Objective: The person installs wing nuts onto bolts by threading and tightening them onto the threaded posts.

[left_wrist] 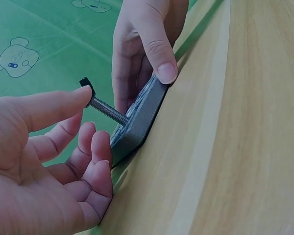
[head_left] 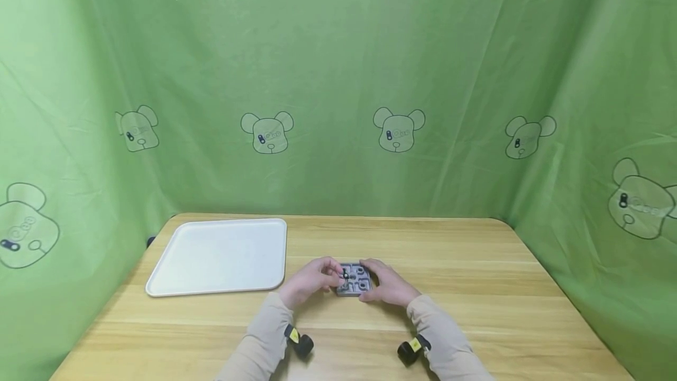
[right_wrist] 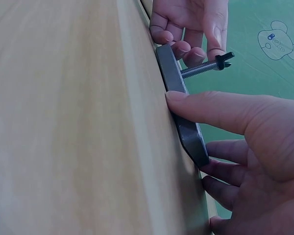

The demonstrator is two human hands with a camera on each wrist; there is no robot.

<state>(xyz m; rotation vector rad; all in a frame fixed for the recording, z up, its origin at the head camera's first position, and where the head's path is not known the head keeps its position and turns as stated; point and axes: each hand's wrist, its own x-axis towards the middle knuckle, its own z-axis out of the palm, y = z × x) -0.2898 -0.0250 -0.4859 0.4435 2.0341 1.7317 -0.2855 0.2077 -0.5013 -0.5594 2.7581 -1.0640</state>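
Observation:
A square grey metal plate (head_left: pixel 363 286) with round bosses and recesses on its upper face lies on the wooden table. From its face a threaded wing screw (left_wrist: pixel 108 110) with a black head stands up near the left end, its lower tip at the plate. My left hand (head_left: pixel 312 280) pinches the black head between thumb and index finger, the other fingers loosely bent beside the plate's left edge. On the opposite side, my right hand (head_left: pixel 390 284) grips the plate, thumb on the near edge and fingers round the far side, as the right wrist view shows.
A white rectangular tray (head_left: pixel 219 257) lies at the back left of the wooden table (head_left: pixel 476 269). Green curtains (head_left: pixel 333 175) with bear-head drawings hang behind the table and along both sides. A small black camera is strapped to each sleeved wrist.

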